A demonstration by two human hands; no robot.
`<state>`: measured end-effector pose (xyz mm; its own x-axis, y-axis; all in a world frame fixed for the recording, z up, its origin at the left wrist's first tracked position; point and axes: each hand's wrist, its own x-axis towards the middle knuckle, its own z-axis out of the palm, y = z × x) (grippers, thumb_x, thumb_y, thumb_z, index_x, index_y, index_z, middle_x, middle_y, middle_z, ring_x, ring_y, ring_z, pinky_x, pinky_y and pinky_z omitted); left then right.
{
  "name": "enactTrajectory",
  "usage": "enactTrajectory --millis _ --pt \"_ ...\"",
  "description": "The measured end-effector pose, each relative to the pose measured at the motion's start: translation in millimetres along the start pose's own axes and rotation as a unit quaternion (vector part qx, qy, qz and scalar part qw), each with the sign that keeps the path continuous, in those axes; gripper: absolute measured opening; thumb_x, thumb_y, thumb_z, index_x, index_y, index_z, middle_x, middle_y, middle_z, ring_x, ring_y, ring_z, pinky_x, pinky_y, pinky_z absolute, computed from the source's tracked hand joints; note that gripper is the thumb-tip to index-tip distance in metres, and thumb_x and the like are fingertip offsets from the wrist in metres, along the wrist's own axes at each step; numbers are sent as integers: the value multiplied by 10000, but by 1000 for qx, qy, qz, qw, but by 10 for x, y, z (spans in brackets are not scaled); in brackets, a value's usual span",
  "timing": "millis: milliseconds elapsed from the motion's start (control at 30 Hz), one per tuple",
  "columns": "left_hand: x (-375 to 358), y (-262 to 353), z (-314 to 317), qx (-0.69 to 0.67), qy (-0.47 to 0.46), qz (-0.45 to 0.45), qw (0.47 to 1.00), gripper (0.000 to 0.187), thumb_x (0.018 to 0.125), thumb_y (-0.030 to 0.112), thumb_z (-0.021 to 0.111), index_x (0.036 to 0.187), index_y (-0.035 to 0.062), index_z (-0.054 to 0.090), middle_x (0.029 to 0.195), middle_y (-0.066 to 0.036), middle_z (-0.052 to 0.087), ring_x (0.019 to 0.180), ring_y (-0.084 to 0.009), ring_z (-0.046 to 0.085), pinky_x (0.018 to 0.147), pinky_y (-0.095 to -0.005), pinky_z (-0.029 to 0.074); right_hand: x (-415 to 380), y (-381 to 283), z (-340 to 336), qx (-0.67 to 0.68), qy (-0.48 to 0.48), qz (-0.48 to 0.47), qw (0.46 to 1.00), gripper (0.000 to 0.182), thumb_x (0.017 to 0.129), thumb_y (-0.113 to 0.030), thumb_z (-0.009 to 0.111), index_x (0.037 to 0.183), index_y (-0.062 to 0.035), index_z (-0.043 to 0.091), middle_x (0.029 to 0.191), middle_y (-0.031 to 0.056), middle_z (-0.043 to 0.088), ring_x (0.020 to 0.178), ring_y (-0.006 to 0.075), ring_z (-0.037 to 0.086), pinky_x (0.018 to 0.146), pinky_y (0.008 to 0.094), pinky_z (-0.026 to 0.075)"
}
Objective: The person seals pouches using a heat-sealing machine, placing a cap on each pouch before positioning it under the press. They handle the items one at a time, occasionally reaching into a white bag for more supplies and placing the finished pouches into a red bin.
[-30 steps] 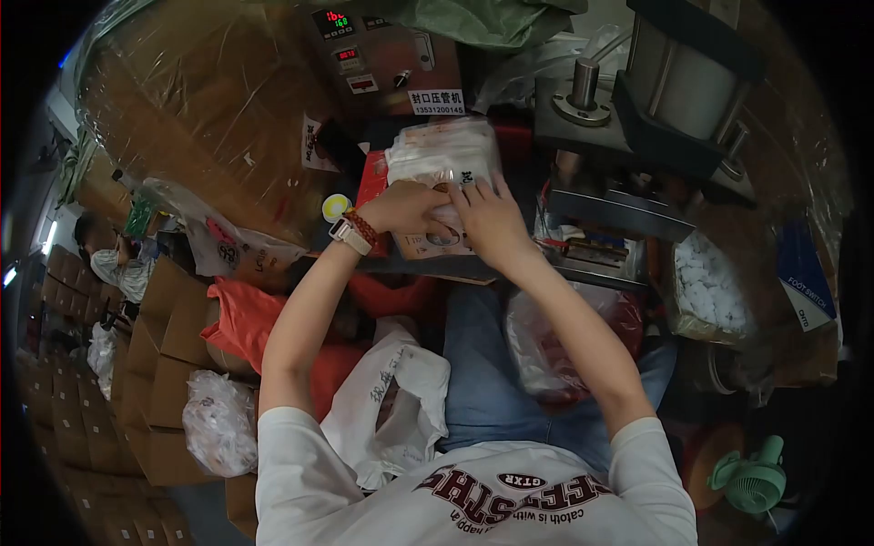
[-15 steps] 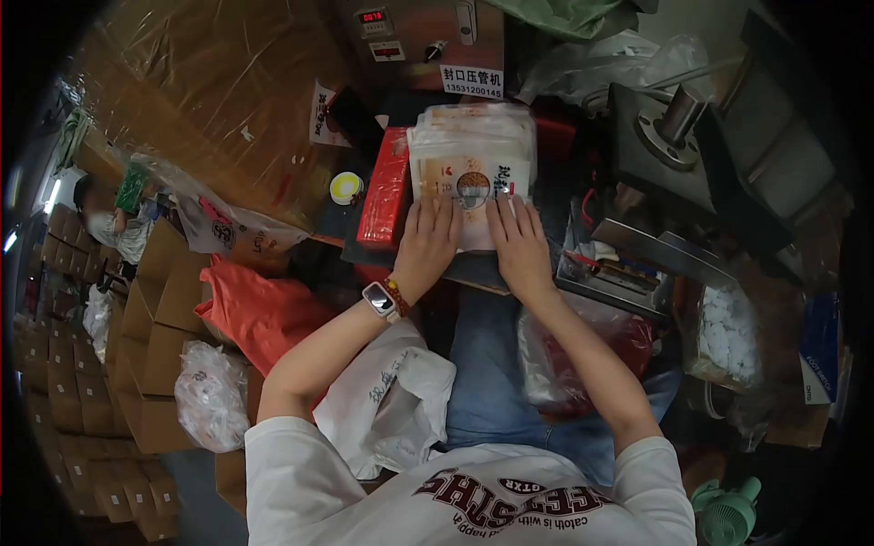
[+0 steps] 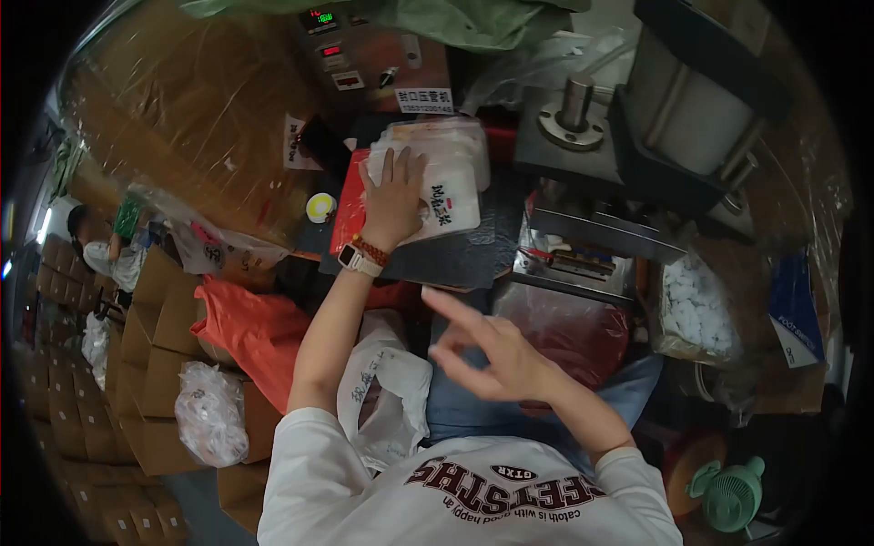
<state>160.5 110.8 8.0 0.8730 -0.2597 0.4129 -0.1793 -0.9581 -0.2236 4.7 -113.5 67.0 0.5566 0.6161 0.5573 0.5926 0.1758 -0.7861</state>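
Note:
A stack of printed plastic pouches lies on a dark work surface. My left hand rests palm down on the left part of the stack, fingers spread, covering some of the print. Beneath and left of that hand shows a red box. My right hand is in the air above my lap, near the front edge of the surface, with its index finger stretched out and the others apart and slightly bent. It touches nothing and looks a little blurred.
A metal press machine and a metal tray of tools stand to the right. A yellow-and-white round container sits left of the red box. Cardboard boxes, a green fan and a distant person also show.
My right hand has left the pouches and moved down toward my lap. My left hand has slid leftward on the stack. The view has shifted right, showing more of the press.

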Motion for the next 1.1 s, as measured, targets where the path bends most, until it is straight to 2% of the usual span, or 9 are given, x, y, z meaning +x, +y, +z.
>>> enactTrajectory --millis 67,167,367,500,567,633,733,867,1100 --pt "34 243 162 15 0 21 1000 823 771 459 674 1415 81 327 1468 -140 313 1403 -334 194 1057 -669 102 2 -468 -208 46 13 -117 992 494 775 44 636 1248 68 495 647 84 592 523 225 553 558 314 496" --pt "-75 528 398 -99 65 14 993 809 853 540 533 1439 42 278 1506 -145 259 1414 -321 177 1088 -614 98 -26 -827 -392 70 19 -239 968 440 781 40 610 1211 65 522 654 77 593 527 215 553 559 314 495" --pt "-212 616 462 -167 57 10 984 726 912 490 465 1440 27 278 1505 -128 278 1407 -301 212 1114 -553 92 -215 -1026 -517 2 44 -266 963 346 794 33 559 1138 59 576 668 63 596 535 196 554 562 312 493" --pt "-389 614 318 -170 125 -27 977 647 902 388 531 1425 62 332 1490 -116 306 1398 -315 230 1105 -565 92 -603 -997 -760 -188 155 -134 961 301 802 28 525 1089 55 612 678 54 598 540 183 554 564 311 491" --pt "-590 733 53 -107 141 -75 981 621 882 356 563 1412 101 367 1483 -113 316 1392 -323 239 1097 -572 102 -898 -834 -1005 -331 306 77 889 287 806 26 508 1065 52 630 683 49 599 543 177 554 565 310 490" --pt "-876 853 -80 -131 8 -41 990 620 882 354 563 1410 94 368 1489 -111 303 1390 -325 241 1086 -588 120 -1309 -448 -1435 -346 401 320 786 278 900 -50 527 1164 22 578 761 99 613 704 194 583 643 312 456" --pt "-1344 1090 39 -194 9 -20 981 568 805 222 633 1321 64 458 1418 -120 402 1311 -327 371 1053 -512 290 -1921 176 -1991 -666 158 317 657 368 880 -126 579 1225 -5 542 1086 224 584 940 386 577 793 418 474" --pt "-1335 1134 -105 -245 71 -57 965 526 682 43 641 1199 60 545 1204 -99 576 1120 -285 551 936 -381 455 -1821 357 -2013 -627 158 416 639 390 832 -96 607 1209 -13 550 1110 223 585 1008 395 560 825 447 469" --pt "-1282 1143 -213 -256 51 -66 963 464 666 18 626 1121 110 617 1084 -68 621 987 -250 609 821 -345 508 -2029 341 -2109 -545 216 344 733 331 809 3 599 1137 29 565 915 225 636 903 379 580 783 420 472"
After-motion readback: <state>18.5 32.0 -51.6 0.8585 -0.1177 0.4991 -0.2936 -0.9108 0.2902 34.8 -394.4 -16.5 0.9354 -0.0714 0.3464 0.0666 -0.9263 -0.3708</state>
